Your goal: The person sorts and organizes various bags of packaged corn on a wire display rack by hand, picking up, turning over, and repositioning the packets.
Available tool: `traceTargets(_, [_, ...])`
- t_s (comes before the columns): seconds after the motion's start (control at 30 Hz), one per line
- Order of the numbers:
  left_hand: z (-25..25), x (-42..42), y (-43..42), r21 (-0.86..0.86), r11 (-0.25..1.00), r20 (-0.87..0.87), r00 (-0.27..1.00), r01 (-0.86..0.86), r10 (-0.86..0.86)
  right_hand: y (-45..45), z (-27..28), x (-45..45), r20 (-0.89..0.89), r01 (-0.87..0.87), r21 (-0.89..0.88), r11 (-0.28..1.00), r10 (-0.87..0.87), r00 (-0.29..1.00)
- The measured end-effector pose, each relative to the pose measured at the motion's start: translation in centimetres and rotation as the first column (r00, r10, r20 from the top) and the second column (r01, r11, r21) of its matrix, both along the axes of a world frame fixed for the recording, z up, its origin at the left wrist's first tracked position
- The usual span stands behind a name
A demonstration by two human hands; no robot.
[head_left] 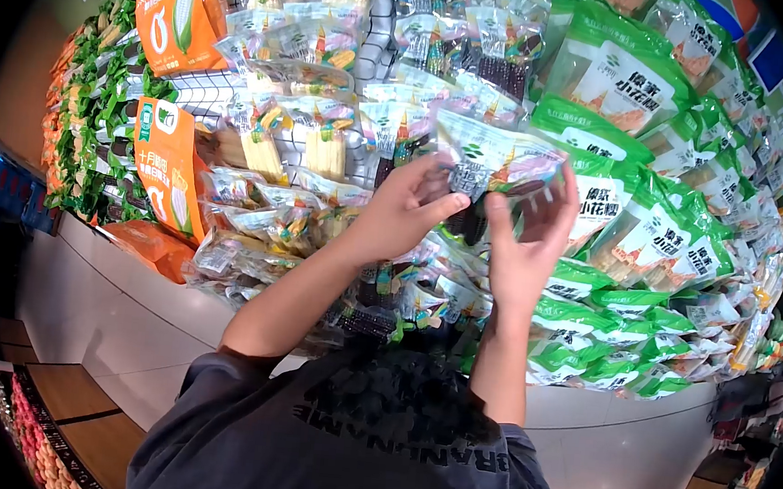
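Note:
A clear plastic bag of dark purple corn (501, 158), with a printed white, orange and pink top, is held up in front of the stacked display. My left hand (404, 206) is closed on its lower left side, thumb in front and fingers partly hidden behind. My right hand (529, 247) curves round the bag's right side, with the thumb near the front and the other fingers along the right edge. Dark corn shows below the label between my hands. Right behind are more bags of dark corn (500, 72) and bags of pale yellow corn (327, 150).
Green-topped bags (624, 88) are stacked to the right. Orange corn bags (184, 12) and a heap of corn in green husks (95, 116) stand on the left. A white wire grid (207, 93) shows between packs. The pale curved counter front (117, 300) runs below.

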State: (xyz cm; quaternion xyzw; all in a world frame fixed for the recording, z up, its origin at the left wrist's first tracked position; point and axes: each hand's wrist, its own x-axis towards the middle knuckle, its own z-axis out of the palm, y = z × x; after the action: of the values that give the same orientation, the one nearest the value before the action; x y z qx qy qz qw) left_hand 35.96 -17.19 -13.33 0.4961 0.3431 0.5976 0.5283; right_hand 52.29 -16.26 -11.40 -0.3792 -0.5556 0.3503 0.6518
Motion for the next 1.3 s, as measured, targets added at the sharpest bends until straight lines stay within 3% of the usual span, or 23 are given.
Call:
traceTargets(0.07, [-0.6,0.3,2.7,-0.006,0.997,-0.071,0.995,0.073,-0.073,1.1,-2.5,-0.5,0.107,0.061,-0.068,0.996,-0.053,0.993])
traceTargets(0.2, [-1.4,1.2,6.3,0.014,0.998,-0.123,0.99,0.066,-0.063,4.0,-5.2,-0.9,-0.059,0.095,-0.139,0.986,-0.104,0.993])
traceTargets(0.27, [-1.0,1.3,7.2,-0.183,0.982,-0.259,0.966,-0.049,0.0,4.0,-5.6,-1.2,0.298,0.306,0.017,0.952,-0.297,0.907])
traceTargets(0.33, [0.0,1.1,7.2,-0.046,0.997,-0.25,0.967,-0.061,0.047,4.1,-5.7,-1.9,0.276,0.3,-0.03,0.953,-0.28,0.919])
traceTargets(0.43, [0.9,-0.3,8.6,-0.013,0.988,-0.282,0.948,-0.155,0.146,5.3,-7.2,-2.4,0.346,0.335,-0.005,0.942,-0.313,0.884])
traceTargets(0.5, [2.9,-2.4,9.2,0.242,0.962,-0.531,0.813,-0.126,0.24,5.9,-8.1,-2.7,0.381,0.363,-0.001,0.932,-0.335,0.861])
traceTargets(0.53, [3.4,-3.1,9.7,0.248,0.961,-0.536,0.81,-0.118,0.238,6.3,-8.4,-3.0,0.367,0.36,-0.035,0.932,-0.323,0.872])
traceTargets(0.6, [3.9,-4.5,10.6,0.608,0.792,-0.715,0.393,-0.059,0.578,6.8,-8.9,-3.4,0.346,0.354,-0.068,0.933,-0.311,0.885])
traceTargets(0.63, [3.6,-5.1,11.1,0.649,0.761,-0.736,0.257,0.001,0.627,6.9,-9.0,-3.5,0.347,0.357,-0.074,0.931,-0.312,0.885])
traceTargets(0.67, [3.0,-5.4,11.4,0.653,0.757,-0.734,0.251,0.005,0.631,7.1,-9.1,-3.7,0.347,0.36,-0.079,0.93,-0.313,0.884])
traceTargets(0.73, [2.2,-5.8,11.8,0.651,0.747,-0.758,0.072,0.135,0.648,8.2,-10.2,-3.9,0.312,0.351,-0.11,0.93,-0.303,0.9])
traceTargets(0.8, [2.1,-5.7,11.3,0.614,0.78,-0.788,0.036,0.121,0.615,9.0,-11.0,-4.1,0.356,0.377,-0.045,0.925,-0.338,0.871])
traceTargets(0.87, [2.7,-5.6,10.9,0.565,0.819,-0.824,0.006,0.102,0.567,10.0,-11.3,-3.8,0.316,0.329,-0.105,0.938,-0.282,0.906])
traceTargets(1.1, [3.5,-5.7,10.4,0.613,0.786,-0.787,-0.032,0.081,0.616,11.2,-10.7,-3.5,0.379,0.347,-0.049,0.937,-0.304,0.874])
traceTargets(1.3, [5.1,-5.9,10.6,0.607,0.787,-0.77,-0.163,0.114,0.617,9.9,-9.6,-3.4,0.492,0.38,-0.173,0.908,-0.255,0.833])
